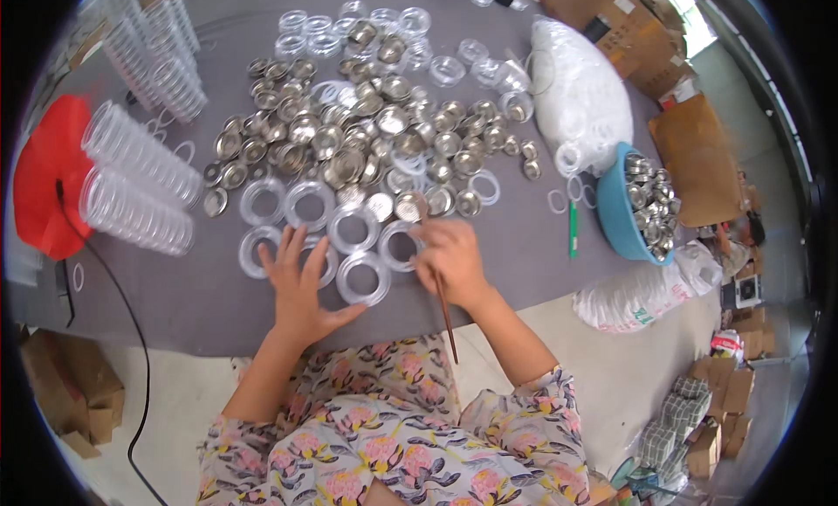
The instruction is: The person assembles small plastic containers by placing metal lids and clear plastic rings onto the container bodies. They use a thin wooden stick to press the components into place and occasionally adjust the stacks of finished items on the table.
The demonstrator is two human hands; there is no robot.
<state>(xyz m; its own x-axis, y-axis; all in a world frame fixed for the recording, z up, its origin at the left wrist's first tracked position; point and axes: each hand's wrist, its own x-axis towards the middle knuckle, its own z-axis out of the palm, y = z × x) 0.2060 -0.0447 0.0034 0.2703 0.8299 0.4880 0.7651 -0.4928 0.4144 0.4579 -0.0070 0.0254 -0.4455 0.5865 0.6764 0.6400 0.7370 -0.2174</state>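
Several clear plastic rings (362,302) lie flat in two loose rows near the table's front edge. My left hand (298,298) rests over the left ones, fingers spread, partly covering one ring. In my right hand (456,260) is a thin brown stick (448,324), slanting down past the table edge; its upper end is hard to make out, so I cannot tell whether it is a brush. That hand is beside the rightmost ring, close to a small round metal cup (408,206). Behind the rings spreads a heap of shallow silvery metal cups (327,141).
Stacked clear plastic containers (140,211) lean at the left by a red object (48,174) and a black cable (131,309). To the right are a stuffed white plastic bag (583,91), a green-handled tool (573,231) and a blue basin (614,205) of metal cups. Cardboard boxes (694,157) stand beyond.
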